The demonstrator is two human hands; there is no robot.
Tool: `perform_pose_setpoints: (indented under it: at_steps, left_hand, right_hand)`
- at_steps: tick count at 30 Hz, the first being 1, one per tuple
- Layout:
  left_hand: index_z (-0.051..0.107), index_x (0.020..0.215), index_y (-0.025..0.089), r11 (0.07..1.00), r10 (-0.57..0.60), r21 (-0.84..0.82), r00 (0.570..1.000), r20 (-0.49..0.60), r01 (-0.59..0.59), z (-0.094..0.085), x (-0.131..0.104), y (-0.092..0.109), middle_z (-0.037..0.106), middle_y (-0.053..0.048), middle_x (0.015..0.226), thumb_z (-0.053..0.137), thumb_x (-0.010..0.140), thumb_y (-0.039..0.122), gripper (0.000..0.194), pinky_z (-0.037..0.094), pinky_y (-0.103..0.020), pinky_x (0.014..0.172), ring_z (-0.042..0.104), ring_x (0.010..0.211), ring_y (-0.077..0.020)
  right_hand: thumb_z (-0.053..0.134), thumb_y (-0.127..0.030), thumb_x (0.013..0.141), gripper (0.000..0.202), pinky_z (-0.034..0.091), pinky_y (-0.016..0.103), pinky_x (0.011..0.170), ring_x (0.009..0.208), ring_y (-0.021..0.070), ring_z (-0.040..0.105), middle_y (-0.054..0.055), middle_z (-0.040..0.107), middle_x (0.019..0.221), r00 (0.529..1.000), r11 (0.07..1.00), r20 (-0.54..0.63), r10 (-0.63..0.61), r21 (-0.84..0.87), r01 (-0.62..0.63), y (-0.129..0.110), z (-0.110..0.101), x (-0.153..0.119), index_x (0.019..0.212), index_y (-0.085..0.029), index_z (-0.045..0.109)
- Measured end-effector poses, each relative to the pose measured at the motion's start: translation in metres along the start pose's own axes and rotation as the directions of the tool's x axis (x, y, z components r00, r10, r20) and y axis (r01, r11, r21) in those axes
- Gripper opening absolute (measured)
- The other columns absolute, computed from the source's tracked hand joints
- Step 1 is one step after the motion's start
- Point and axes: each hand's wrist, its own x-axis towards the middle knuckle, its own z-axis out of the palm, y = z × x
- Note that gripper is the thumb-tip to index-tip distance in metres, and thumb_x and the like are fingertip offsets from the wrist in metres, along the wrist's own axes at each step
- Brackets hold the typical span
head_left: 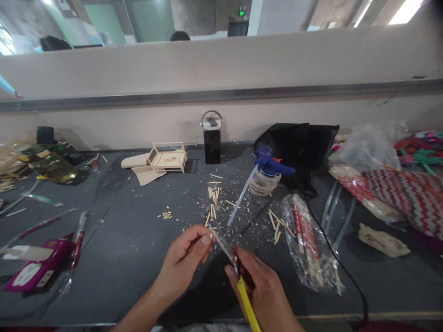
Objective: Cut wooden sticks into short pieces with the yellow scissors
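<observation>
My left hand (188,251) is closed in a pinch on a small pale wooden stick piece (211,235), mostly hidden by the fingertips. My right hand (261,281) is wrapped round a yellow-handled knife (246,299). Its long grey blade slants up and left, with the tip beside my left fingertips. Just beyond the hands lie several short wooden sticks (213,194) among pale crumbs. A cluster of tiny cut wooden pieces (167,215) sits to the left. Farther back stands a miniature wooden bed-like frame (168,159).
A blue glue gun (273,162) rests on a clear jar (265,184), its glue stick pointing toward me. Bagged sticks (308,244) and a black cable (332,249) lie right. A black lantern-shaped object (212,145) stands by the wall. A magenta device (41,267) is at left.
</observation>
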Motion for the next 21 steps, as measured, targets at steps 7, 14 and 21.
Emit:
perform_pose_setpoints:
  at_steps: [7,14,21]
  left_hand:
    - [0.06,0.08,0.019,0.997,0.054,0.063,0.999,0.008,-0.054,-0.0018,-0.0003,-0.004,0.051,0.002,0.067,0.052,0.092,0.037,0.023,0.037,-0.021,0.053,0.044,0.059,-0.0115]
    - [0.06,0.08,0.019,0.977,0.138,0.161,0.99,0.01,-0.138,-0.0014,-0.0011,-0.0042,0.051,0.002,0.068,0.049,0.094,0.032,0.022,0.037,-0.021,0.056,0.043,0.06,-0.0115]
    - [0.058,0.079,0.021,0.913,0.251,0.329,0.968,0.012,-0.24,-0.0004,-0.0016,0.0007,0.06,0.001,0.076,0.047,0.094,0.023,0.018,0.042,-0.024,0.067,0.054,0.069,-0.0135]
  right_hand:
    - [0.047,-0.015,0.088,0.043,0.059,0.038,0.072,0.086,0.0259,0.069,0.014,0.07,0.103,0.999,0.984,0.045,-0.025,-0.173,0.032,-0.002,-0.0019,0.0026,0.13,-0.017,0.056]
    - [0.046,-0.01,0.084,0.046,0.06,0.036,0.069,0.08,0.0244,0.07,0.013,0.071,0.096,0.996,0.974,-0.02,-0.089,-0.209,0.083,-0.0018,0.0007,0.0027,0.128,-0.016,0.056]
    - [0.043,-0.004,0.075,0.05,0.061,0.035,0.061,0.07,0.0242,0.071,0.014,0.071,0.088,0.985,0.957,-0.074,-0.153,-0.261,0.129,0.0026,0.003,0.0021,0.122,-0.012,0.06]
